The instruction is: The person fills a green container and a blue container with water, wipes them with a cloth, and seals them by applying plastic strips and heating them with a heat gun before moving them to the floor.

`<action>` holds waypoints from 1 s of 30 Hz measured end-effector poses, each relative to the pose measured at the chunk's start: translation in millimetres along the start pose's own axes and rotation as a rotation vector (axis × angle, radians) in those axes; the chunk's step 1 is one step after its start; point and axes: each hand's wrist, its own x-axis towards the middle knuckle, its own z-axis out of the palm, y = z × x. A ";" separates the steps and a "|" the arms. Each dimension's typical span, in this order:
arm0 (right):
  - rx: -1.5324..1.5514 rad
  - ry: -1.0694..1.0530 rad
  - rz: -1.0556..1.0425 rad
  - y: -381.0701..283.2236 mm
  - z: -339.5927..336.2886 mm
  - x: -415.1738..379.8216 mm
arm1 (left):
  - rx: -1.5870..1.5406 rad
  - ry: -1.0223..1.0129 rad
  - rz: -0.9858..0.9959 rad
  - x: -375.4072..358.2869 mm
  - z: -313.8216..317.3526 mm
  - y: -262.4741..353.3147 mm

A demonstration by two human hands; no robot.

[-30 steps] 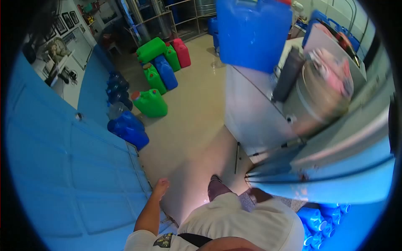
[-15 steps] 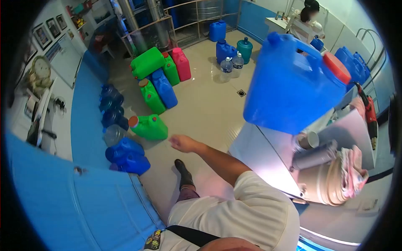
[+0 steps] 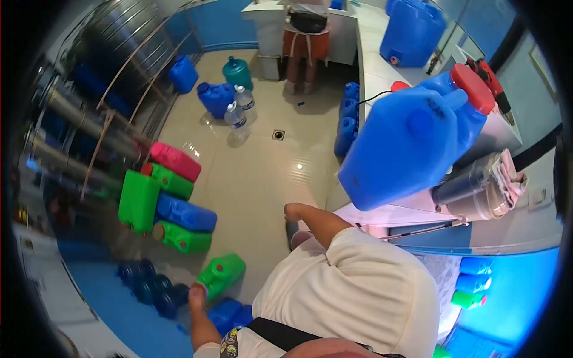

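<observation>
My right hand (image 3: 293,211) hangs in front of my white shirt, fingers loosely curled and nothing showing in them. My left hand (image 3: 196,295) is low at the left, overlapping the cap end of a green jug (image 3: 222,274) on the floor; its fingers blend with the cap, so I cannot tell if it grips. A large blue jug (image 3: 397,152) looms close on the right, over the counter end. Another blue jug with a red cap (image 3: 476,88) shows behind it.
Left on the floor are green jugs (image 3: 138,201), a pink jug (image 3: 176,161) and dark round bottles (image 3: 164,292). Clear bottles (image 3: 236,116) and a teal bottle (image 3: 236,73) stand farther off. A person (image 3: 305,42) faces the far sink. A floor drain (image 3: 278,135) lies mid-floor.
My view has turned to the right, and the things on the floor have shifted left and down. My left arm has come into view by the green jug. My right hand stays curled.
</observation>
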 end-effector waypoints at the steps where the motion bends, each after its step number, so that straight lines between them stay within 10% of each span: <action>1: 0.035 0.039 0.038 10.4 -9.9 25.4 | -0.066 -0.099 -0.252 67.8 -20.4 4.1; 6: 0.155 0.162 0.217 25.7 -101.9 77.2 | -0.716 0.087 0.016 302.2 -58.9 108.5; 10: 0.357 0.234 0.334 50.5 -170.8 136.2 | -0.726 -0.484 -0.054 352.7 -66.9 266.3; 15: 0.452 0.461 0.383 78.1 -296.7 137.7 | -0.395 -0.900 -0.175 450.8 -37.2 279.4; 18: 0.656 0.717 0.379 113.3 -330.7 112.5 | -0.238 -0.933 0.000 528.8 -55.9 238.9; 26: 0.858 1.087 0.731 191.9 -280.8 38.9 | 0.564 -0.969 1.089 791.9 -5.8 488.3; 28: 0.972 1.089 0.830 174.1 -279.0 7.8 | -0.014 -1.061 0.381 858.2 45.1 571.3; 30: 1.008 1.223 0.871 158.5 -279.3 -12.0 | -0.327 -1.145 0.352 853.6 46.8 703.5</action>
